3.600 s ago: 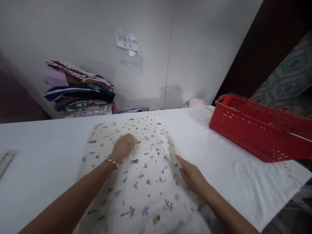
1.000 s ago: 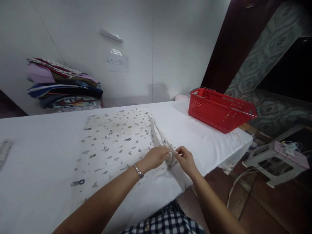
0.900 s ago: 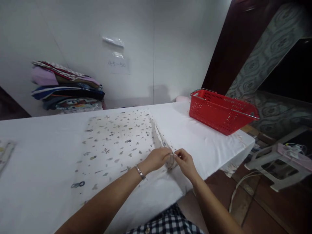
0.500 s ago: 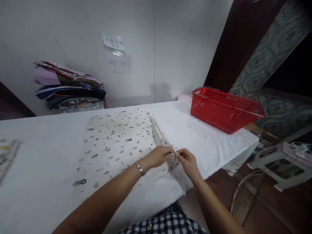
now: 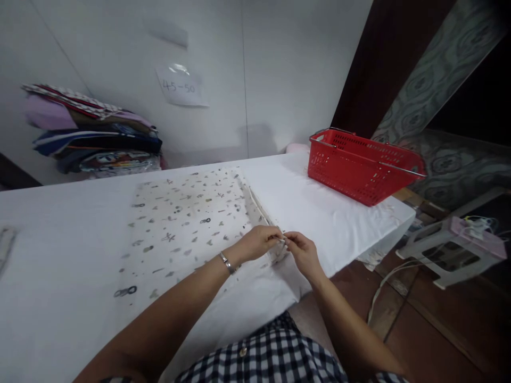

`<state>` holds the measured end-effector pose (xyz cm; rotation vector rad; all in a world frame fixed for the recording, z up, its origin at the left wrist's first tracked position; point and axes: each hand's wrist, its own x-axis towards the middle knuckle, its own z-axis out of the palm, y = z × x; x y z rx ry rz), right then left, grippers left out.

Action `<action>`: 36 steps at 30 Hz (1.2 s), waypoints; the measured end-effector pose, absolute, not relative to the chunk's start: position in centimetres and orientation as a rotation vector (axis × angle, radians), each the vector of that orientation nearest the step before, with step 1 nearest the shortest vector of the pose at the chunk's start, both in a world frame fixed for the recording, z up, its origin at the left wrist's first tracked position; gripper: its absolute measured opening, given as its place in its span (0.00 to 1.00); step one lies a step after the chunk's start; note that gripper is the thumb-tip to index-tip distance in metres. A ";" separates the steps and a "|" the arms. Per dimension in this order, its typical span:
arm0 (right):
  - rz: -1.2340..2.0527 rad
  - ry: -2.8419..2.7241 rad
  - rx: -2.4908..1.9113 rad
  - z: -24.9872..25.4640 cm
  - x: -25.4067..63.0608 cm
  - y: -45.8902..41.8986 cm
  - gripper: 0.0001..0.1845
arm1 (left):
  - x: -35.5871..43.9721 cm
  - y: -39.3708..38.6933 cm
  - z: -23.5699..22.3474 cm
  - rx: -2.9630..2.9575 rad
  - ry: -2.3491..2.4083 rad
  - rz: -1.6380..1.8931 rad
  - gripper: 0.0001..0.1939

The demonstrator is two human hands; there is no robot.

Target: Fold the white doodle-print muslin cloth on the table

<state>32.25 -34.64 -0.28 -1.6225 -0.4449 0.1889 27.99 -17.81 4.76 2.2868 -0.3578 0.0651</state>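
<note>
A pale printed cloth (image 5: pixel 191 218) with small plant and leaf figures lies flat on the white-covered table (image 5: pixel 59 250). Its right side is lifted into a raised, partly open edge. My left hand (image 5: pixel 259 242), with a metal band at the wrist, pinches that edge near the front right corner. Close against it, my right hand (image 5: pixel 304 255) pinches the same edge from the right. The fingertips of both hands nearly meet, and the bit of cloth between them is mostly hidden.
A red plastic basket (image 5: pixel 359 170) stands on the table's right end. Folded fabrics (image 5: pixel 96 133) are piled at the back left by the wall. Another patterned cloth (image 5: pixel 6 244) shows at the left edge. A plastic stool (image 5: pixel 447 250) with cables on it is on the floor at right.
The view has shifted slightly, so table, basket and pile sit a little higher and further left. Both hands keep pinching the cloth's edge, their fingertips slightly changed in position.
</note>
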 end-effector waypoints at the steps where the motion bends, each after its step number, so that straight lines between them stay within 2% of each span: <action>1: 0.182 -0.466 -1.649 -0.3 32.2 -34.7 0.13 | 28.0 -17.9 4.7 2.287 -0.349 0.079 0.08; 4: 0.136 -0.546 -1.702 -0.2 31.9 -34.8 0.12 | 28.0 -17.9 4.2 2.292 -0.280 0.129 0.07; 8: 0.077 -0.664 -1.682 0.1 31.2 -35.0 0.11 | 27.7 -17.6 3.6 2.331 -0.293 0.215 0.16; 13: 0.090 -0.641 -1.736 -0.6 32.3 -36.0 0.12 | 26.7 -16.9 3.6 2.437 -0.420 0.125 0.11; 17: 0.008 -0.444 -2.046 -2.0 35.1 -37.2 0.13 | 25.6 -16.2 3.6 2.449 -0.349 0.134 0.11; 24: 0.183 -0.505 -2.627 -2.0 35.7 -36.4 0.14 | 24.6 -15.4 3.7 2.469 -0.264 0.118 0.13; 31: 0.179 -0.457 -2.613 -2.5 35.5 -35.6 0.07 | 24.5 -15.3 3.7 2.489 -0.276 0.170 0.11; 36: -0.036 -0.557 -2.632 -2.2 34.8 -35.3 0.03 | 24.8 -15.6 3.5 2.515 -0.320 0.158 0.10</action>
